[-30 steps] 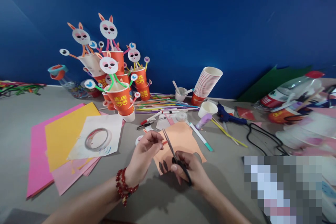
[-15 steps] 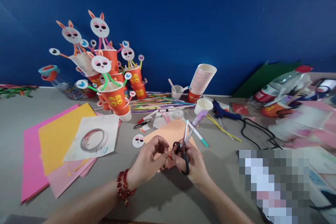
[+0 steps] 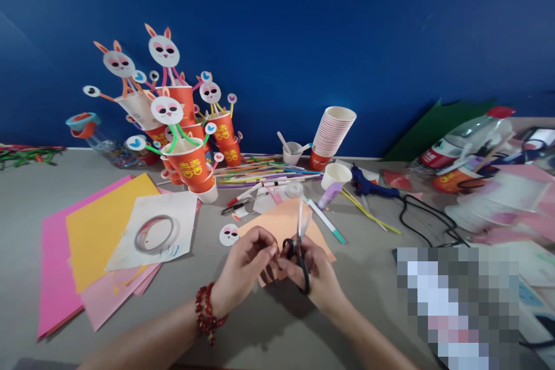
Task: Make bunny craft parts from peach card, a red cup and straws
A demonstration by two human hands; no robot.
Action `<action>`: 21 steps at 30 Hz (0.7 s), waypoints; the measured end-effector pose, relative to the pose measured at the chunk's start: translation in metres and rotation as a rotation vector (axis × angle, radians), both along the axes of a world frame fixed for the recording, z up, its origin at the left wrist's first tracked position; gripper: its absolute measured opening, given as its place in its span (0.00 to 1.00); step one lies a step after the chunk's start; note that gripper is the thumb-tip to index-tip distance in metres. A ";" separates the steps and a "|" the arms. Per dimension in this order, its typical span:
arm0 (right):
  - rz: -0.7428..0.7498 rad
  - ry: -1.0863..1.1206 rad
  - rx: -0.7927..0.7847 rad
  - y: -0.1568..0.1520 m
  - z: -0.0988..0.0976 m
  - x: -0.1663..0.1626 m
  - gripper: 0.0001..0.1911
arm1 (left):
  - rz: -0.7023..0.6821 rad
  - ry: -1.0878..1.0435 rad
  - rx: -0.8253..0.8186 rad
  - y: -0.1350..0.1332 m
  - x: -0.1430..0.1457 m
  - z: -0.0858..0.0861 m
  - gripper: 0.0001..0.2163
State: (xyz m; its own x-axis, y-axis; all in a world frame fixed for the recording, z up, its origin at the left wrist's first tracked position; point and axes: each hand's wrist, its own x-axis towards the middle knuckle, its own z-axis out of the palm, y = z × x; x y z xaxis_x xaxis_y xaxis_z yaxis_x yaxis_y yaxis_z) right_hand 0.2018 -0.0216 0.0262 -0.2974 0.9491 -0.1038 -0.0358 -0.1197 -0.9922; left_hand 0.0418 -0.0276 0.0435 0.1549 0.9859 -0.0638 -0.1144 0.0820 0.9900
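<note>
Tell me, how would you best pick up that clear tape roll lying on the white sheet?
Take the tape roll by its ring wall: one finger inside the hole, thumb outside, coming straight down from above. It lies flat on the white sheet with the hole facing up, so a grip can likely close only on that wall.

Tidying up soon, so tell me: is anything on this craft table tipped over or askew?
Yes. The stack of paper cups at the back tilts well off upright, and the plastic bottle at far right lies on its side. Straws are strewn loose beyond the right hand holding scissors.
</note>
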 end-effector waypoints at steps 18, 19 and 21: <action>0.304 -0.091 -0.131 0.002 0.001 0.001 0.31 | 0.011 0.011 -0.035 0.009 -0.016 0.013 0.06; 0.298 -0.113 -0.119 0.002 0.000 0.002 0.31 | 0.009 0.017 -0.045 0.009 -0.016 0.013 0.06; 0.291 -0.154 -0.100 0.002 -0.002 0.003 0.32 | 0.011 0.033 -0.054 0.010 -0.017 0.015 0.06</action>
